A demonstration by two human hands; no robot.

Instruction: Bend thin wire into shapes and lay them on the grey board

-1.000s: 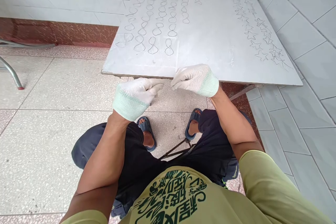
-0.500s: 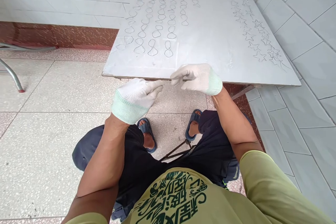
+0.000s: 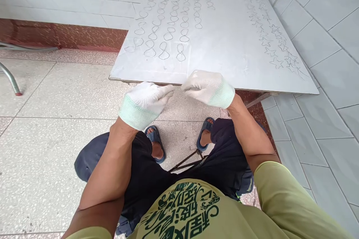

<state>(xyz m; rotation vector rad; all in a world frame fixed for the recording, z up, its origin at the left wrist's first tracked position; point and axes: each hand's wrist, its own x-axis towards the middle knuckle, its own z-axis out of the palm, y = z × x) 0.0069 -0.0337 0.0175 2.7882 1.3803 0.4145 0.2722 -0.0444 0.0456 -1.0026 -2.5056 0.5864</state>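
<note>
In white gloves with pale green cuffs, both my hands meet just off the front edge of a white tabletop [image 3: 224, 56]. My left hand [image 3: 147, 102] is closed, thumb and fingers pinched on a thin wire that barely shows at the fingertips. A small gap to its right, my right hand [image 3: 209, 87] is also closed in a pinch on the wire, its fingers curled down. Most of the wire is hidden by the gloves. Nearest on the table lies a bent wire figure-eight [image 3: 181, 52], one of several in rows on the left.
Several wire stars [image 3: 276, 62] lie along the table's right side. Tiled walls [image 3: 333, 82] close in the back and right. Below are my feet in blue slippers [image 3: 155, 143] and a dark metal frame [image 3: 186, 162]. A bent metal leg [image 3: 11, 78] stands far left.
My right hand's fingers, parted before, have closed together into a pinch, and the hand has turned slightly downward. My left hand stays almost in place.
</note>
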